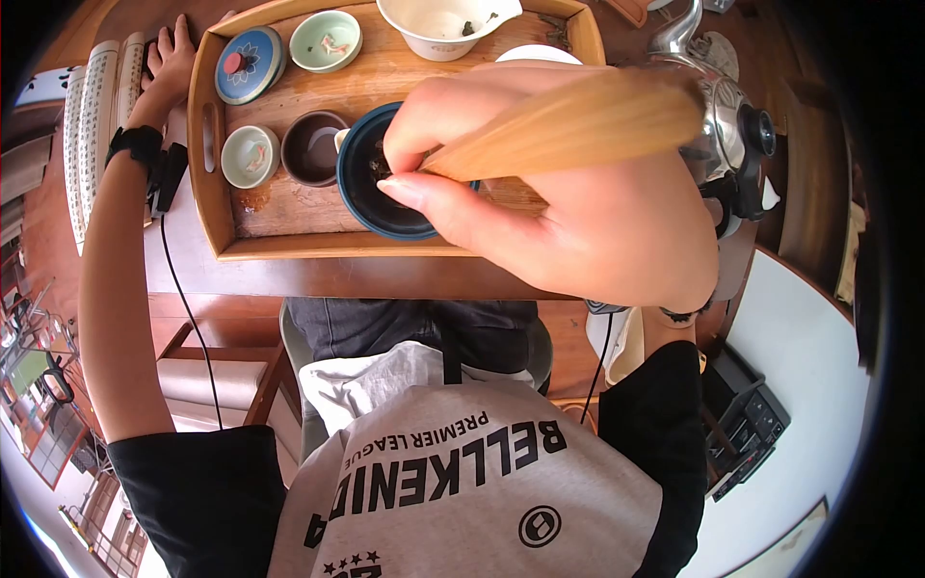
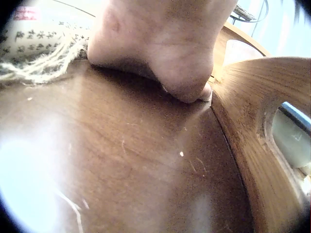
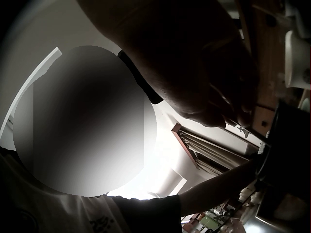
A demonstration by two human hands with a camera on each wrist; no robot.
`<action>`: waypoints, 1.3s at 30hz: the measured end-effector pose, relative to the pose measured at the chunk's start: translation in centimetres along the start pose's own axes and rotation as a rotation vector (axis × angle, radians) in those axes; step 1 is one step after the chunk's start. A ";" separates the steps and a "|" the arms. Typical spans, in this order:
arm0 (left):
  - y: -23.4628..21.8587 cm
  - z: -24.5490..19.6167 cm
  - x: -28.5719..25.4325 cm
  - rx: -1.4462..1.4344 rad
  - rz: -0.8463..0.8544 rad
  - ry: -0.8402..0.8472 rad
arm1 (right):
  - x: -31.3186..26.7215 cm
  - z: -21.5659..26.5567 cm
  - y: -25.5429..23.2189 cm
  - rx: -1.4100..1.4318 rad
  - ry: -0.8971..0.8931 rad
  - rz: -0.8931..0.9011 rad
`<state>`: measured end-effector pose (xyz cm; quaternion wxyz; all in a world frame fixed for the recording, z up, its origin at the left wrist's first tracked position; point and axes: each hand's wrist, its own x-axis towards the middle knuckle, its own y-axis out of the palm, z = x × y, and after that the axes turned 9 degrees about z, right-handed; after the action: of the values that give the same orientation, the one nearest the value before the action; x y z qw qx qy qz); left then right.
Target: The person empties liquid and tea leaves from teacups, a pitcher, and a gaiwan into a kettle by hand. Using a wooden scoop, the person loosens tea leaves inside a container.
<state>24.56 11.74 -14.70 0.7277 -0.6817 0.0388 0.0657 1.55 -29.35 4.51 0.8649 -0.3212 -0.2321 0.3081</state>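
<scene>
Action at the blue pot point(image 1: 390, 227), and it's the right hand point(image 1: 593, 220) that has the play! Thumb and forefinger pinch the narrow end of a wooden tool point(image 1: 578, 120) right over the mouth, the broad end rearing up to the right. Dark bits point(image 1: 374, 173) show inside; whether the tip touches them, I cannot tell, the fingers cover it.

That pot sits on the wooden tray point(image 1: 318, 250), right beside a brown cup point(image 1: 315, 147), its likely blue lid point(image 1: 257, 69) parked in the far left corner. Looks like the working-inside-the-pot step, right in the thick of it. Left hand point(image 1: 171, 69)? Fingers slightly spread, resting on the desk point(image 1: 289, 279) beside the tray. The next move, I'd judge, calls for a steady pinch and a small, controlled wrist turn, well clear of the rim.
</scene>
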 end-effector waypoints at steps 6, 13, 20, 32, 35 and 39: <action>2.0 2.0 1.9 0.091 -0.010 0.049 | 0.7 0.1 -0.6 0.181 -0.018 -0.004; 4.9 5.2 5.3 0.190 -0.035 0.113 | 0.8 -0.2 -1.7 0.088 -0.041 0.072; 1.5 1.5 1.3 0.019 -0.066 0.063 | 0.5 0.0 -2.4 0.054 -0.055 0.018; 0.4 0.0 0.0 0.000 -0.019 -0.012 | 0.2 0.3 -2.9 -0.013 -0.094 -0.080; 0.3 -0.2 -0.3 -0.015 -0.010 -0.025 | 0.5 -0.4 -0.1 0.161 -0.144 -0.169; -2.1 -2.8 -2.8 -0.038 0.026 -0.048 | 0.8 0.9 -0.7 0.169 -0.085 -0.096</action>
<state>22.23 8.65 -12.37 0.7143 -0.6931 0.0288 0.0922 1.82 -28.89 5.77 0.8921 -0.2222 -0.2568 0.2981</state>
